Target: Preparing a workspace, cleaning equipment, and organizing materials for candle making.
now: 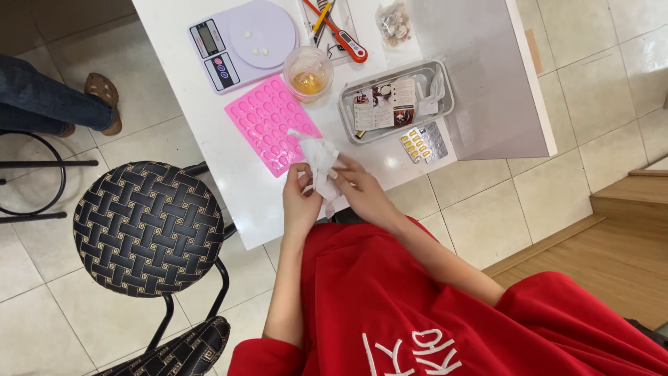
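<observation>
Red top (390,306), white lettering

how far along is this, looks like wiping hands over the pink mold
Done, by the look of it: the pink mold lies on the white table with its cavities seemingly unfilled, and a few small white pieces sit on the scale. In hand: both hands, left and right, hold a crumpled white tissue. Left: the cup of amber liquid is not yet poured out.

left hand (300,202), right hand (362,191), crumpled tissue (319,161)
</observation>
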